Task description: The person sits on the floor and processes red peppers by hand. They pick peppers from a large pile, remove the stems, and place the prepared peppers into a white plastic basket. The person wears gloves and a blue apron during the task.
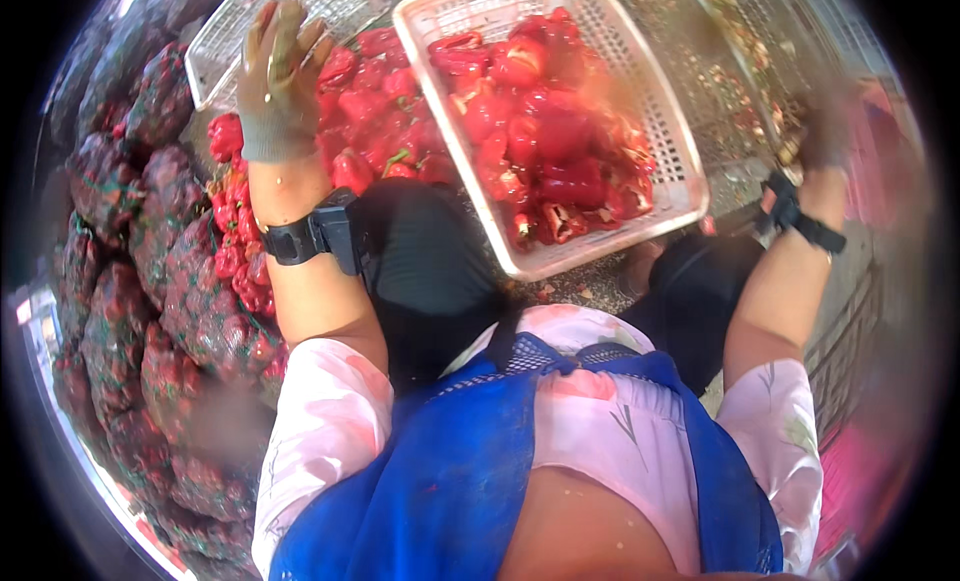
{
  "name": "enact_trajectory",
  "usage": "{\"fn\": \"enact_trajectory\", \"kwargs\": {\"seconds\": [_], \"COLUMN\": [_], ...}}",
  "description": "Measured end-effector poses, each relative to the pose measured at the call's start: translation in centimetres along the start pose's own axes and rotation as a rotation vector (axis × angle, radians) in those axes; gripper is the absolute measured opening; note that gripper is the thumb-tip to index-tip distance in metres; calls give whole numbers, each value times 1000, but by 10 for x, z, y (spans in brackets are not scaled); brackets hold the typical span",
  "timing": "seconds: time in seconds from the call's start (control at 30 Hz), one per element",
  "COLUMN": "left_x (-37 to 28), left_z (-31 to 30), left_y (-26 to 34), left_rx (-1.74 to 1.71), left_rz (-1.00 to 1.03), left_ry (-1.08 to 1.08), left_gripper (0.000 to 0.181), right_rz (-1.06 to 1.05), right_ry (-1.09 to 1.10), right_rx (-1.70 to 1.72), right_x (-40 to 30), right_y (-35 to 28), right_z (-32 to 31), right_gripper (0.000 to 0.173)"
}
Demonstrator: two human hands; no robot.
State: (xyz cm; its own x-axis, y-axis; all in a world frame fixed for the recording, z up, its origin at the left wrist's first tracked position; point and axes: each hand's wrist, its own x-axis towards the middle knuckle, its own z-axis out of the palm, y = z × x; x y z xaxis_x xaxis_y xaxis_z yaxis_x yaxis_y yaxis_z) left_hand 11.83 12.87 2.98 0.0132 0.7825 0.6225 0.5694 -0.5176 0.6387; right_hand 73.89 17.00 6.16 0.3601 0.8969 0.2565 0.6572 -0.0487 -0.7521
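Observation:
My left hand (pixel 281 86), in a soiled knit glove, is raised at the upper left beside a heap of loose red bell peppers (pixel 367 101). Its fingers are apart, and nothing shows in them. Far to the right is my right hand (pixel 821 131), too blurred to make out its fingers or anything in them. Between the hands, a white plastic crate (pixel 495 236) holds red peppers (pixel 562 131), some of them cut or broken open. A black device is strapped to each wrist.
Stacked mesh sacks (pixel 202 296) of dark red produce fill the left side. Another white crate (pixel 225 48) lies behind my left hand. Small red peppers (pixel 236 213) lie against the sacks. Pale scraps (pixel 742 78) litter the ground at the upper right. My knees flank the crate's near end.

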Motion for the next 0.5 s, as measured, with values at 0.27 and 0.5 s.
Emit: {"fn": "enact_trajectory", "kwargs": {"seconds": [0.27,0.5], "left_x": [-264,-220], "left_z": [16,44], "left_y": [-203,-202], "left_rx": [47,505], "left_rz": [-1256,-1567], "left_ry": [123,0], "left_gripper": [93,101], "right_rz": [261,301], "right_ry": [-200,-390], "right_rx": [370,322], "right_x": [-70,-102], "right_y": [-81,-84], "right_z": [69,111], "right_gripper": [42,50]}}
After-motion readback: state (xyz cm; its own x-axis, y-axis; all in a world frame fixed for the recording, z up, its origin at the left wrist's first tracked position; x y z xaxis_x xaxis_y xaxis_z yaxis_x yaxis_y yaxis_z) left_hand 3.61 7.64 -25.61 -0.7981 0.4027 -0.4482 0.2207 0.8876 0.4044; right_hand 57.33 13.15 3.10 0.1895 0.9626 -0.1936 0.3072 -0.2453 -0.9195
